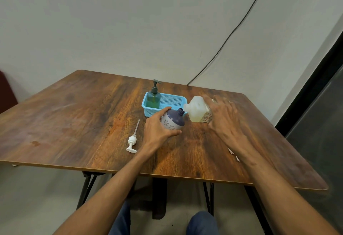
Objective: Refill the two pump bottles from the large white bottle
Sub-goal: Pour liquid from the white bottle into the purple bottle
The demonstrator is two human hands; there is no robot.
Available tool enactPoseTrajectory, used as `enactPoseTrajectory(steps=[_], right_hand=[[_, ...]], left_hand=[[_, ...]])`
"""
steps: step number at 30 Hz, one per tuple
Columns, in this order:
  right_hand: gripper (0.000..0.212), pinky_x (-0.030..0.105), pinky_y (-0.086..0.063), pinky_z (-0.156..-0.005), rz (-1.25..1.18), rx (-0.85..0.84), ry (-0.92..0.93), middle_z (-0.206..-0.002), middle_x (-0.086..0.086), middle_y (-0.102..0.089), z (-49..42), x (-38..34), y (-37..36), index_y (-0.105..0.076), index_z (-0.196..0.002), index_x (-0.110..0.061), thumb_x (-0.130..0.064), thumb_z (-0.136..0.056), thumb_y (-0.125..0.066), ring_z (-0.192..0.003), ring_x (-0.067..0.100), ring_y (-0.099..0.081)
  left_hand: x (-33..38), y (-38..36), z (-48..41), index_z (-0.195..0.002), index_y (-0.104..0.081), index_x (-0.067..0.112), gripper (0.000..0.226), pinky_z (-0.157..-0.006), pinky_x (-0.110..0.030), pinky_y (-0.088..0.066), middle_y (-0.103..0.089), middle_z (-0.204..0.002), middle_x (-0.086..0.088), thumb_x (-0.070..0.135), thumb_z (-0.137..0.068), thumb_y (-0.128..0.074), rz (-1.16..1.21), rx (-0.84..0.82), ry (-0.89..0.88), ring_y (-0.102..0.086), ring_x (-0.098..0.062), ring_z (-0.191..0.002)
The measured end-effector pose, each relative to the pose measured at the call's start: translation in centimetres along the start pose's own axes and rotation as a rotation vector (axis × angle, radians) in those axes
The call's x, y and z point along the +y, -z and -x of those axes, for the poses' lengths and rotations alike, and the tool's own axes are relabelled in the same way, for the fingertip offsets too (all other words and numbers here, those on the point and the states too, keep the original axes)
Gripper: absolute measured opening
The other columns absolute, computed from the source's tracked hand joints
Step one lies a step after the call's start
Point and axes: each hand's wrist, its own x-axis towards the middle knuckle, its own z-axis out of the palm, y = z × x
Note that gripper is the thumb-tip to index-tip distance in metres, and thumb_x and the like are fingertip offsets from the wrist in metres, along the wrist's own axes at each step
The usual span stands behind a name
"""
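Beside purple bottle (173, 121) (left hand (157, 128) gripping), right hand (224, 119) tilts white bottle (197, 110).

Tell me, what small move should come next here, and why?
Probably tip the large white bottle a little further with the right hand, so liquid runs in. Its mouth sits at the open neck of the purple bottle, which the left hand holds tilted toward it; the white pump lies removed on the table.

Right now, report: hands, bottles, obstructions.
Left hand grips purple bottle, tilted, uncapped. Right hand tips large white bottle, spout at its mouth. White pump lies aside, nothing blocking.
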Motion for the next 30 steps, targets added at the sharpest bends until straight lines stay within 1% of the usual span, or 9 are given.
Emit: enactPoseTrajectory(steps=[6, 9, 15, 23, 30], right_hand=[[0.096, 0.055, -0.046, -0.102, 0.029, 0.026, 0.025, -0.133, 0.014, -0.057, -0.30, 0.15, -0.13, -0.037, -0.149, -0.025, -0.023, -0.067, -0.087, -0.122, 0.037, -0.053], [0.097, 0.055, -0.046, -0.101, 0.036, 0.034, 0.037, -0.134, 0.014, -0.057, -0.38, 0.16, -0.12, -0.036, -0.150, -0.024, -0.023, -0.067, -0.087, -0.123, 0.037, -0.052], [0.096, 0.055, -0.043, -0.106, 0.038, 0.038, 0.036, -0.139, 0.013, -0.055, -0.52, 0.31, -0.23, -0.036, -0.151, -0.025, -0.023, -0.069, -0.087, -0.128, 0.037, -0.049], [0.094, 0.054, -0.042, -0.105, 0.069, 0.051, 0.054, -0.138, 0.013, -0.055, -0.64, 0.44, -0.22, -0.037, -0.150, -0.026, -0.022, -0.070, -0.085, -0.126, 0.038, -0.050], [0.093, 0.054, -0.040, -0.106, 0.094, 0.049, 0.060, -0.138, 0.013, -0.054, -0.74, 0.41, -0.16, -0.036, -0.150, -0.026, -0.023, -0.070, -0.085, -0.127, 0.037, -0.049]], left_hand=[[-0.11, 0.02, -0.22, -0.140, -0.056, 0.018, 0.093, -0.102, -0.037, -0.054, -0.064, -0.132, -0.003, 0.032, -0.058, -0.097, -0.002, 0.001, -0.001, -0.061, -0.013, -0.116], [-0.21, 0.04, -0.31, -0.140, -0.056, 0.018, 0.093, -0.101, -0.039, -0.054, -0.065, -0.132, -0.002, 0.034, -0.057, -0.097, -0.007, 0.000, -0.004, -0.061, -0.014, -0.116], [-0.21, -0.05, -0.35, -0.139, -0.056, 0.019, 0.093, -0.102, -0.042, -0.054, -0.065, -0.132, -0.002, 0.034, -0.057, -0.097, -0.006, 0.000, 0.003, -0.061, -0.015, -0.116], [-0.36, -0.21, -0.38, -0.141, -0.055, 0.018, 0.095, -0.102, -0.038, -0.054, -0.065, -0.132, -0.002, 0.035, -0.057, -0.097, -0.013, 0.000, 0.010, -0.061, -0.013, -0.115], [-0.28, -0.28, -0.43, -0.141, -0.055, 0.019, 0.094, -0.103, -0.040, -0.053, -0.064, -0.133, -0.002, 0.035, -0.058, -0.097, -0.018, -0.002, 0.017, -0.061, -0.014, -0.116]])
